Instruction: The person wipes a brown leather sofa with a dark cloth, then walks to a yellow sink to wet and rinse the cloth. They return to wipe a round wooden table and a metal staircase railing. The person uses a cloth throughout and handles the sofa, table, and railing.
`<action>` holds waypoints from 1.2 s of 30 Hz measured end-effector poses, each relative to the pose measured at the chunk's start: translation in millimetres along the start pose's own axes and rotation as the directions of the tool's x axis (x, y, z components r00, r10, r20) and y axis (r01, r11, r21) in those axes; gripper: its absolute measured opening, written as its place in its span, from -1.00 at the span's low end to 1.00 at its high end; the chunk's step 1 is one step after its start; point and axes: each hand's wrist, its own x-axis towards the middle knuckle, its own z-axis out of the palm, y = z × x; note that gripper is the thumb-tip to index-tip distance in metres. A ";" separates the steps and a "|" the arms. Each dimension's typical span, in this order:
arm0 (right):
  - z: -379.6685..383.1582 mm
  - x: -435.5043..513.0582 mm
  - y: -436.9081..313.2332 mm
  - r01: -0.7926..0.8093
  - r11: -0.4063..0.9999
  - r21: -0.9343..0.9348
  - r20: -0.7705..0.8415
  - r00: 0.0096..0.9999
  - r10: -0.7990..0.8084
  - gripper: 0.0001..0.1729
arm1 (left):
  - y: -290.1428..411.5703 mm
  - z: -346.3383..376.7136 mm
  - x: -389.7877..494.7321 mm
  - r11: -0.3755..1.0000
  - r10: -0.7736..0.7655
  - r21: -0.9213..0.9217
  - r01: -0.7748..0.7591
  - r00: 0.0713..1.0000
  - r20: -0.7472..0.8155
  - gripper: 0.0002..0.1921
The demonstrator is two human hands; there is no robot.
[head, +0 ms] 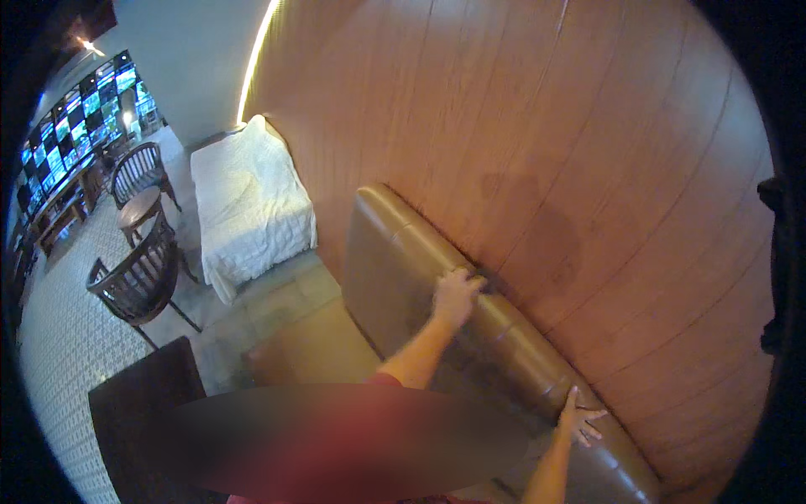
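Observation:
A long brown leather-like bench backrest (403,236) runs diagonally along a wood-panelled wall (504,126). My left hand (454,296) is on the top edge of the backrest, its fingers bent over the edge near a dark item or gap by the wall; whether it grips something there is unclear. Lower right, my right hand (582,421) lies on the padded top with its fingers spread. A blurred patch covers part of my red-sleeved body and the area below.
Beyond the bench's end stands a piece covered by a white cloth (252,208). A dark table (148,403) is at lower left. Dark wooden chairs (141,277) and a small round table (140,208) stand farther off on the patterned floor.

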 end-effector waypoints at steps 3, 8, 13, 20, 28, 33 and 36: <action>3.0 0.8 2.1 0.042 0.999 -0.018 -0.086 0.995 -0.043 0.50 | -85.5 -8.0 33.5 0.998 0.025 0.051 -0.023 0.999 -0.030 -0.65; 7.9 12.9 16.0 0.081 0.995 -0.062 -0.092 0.992 -0.087 0.49 | -138.2 -10.8 61.5 0.979 -0.076 0.185 0.085 0.996 -0.056 -0.62; 16.9 14.6 14.1 0.030 0.998 -0.055 -0.173 0.984 -0.039 0.41 | -152.4 -12.7 66.3 0.981 -0.118 0.144 0.130 0.989 -0.087 -0.58; 1.7 -4.3 0.5 -0.053 0.997 -0.049 -0.110 0.993 0.047 0.36 | -154.0 -4.5 68.4 0.976 -0.121 0.165 0.142 0.984 -0.128 -0.59; 38.2 -122.1 -83.1 0.426 0.904 -0.041 -0.512 0.768 -0.386 0.30 | -176.4 -3.7 68.5 0.992 -0.088 0.084 0.092 0.995 -0.050 -0.59; 143.4 -350.7 -244.2 0.482 0.843 0.238 0.099 0.852 -0.514 0.40 | -211.8 -24.1 86.4 0.994 0.088 -0.059 -0.087 0.996 0.024 -0.66; 170.4 -418.2 -322.3 0.226 0.972 0.056 0.339 0.912 -0.232 0.47 | -261.7 -38.2 109.6 0.999 0.031 -0.039 -0.026 0.990 0.136 -0.56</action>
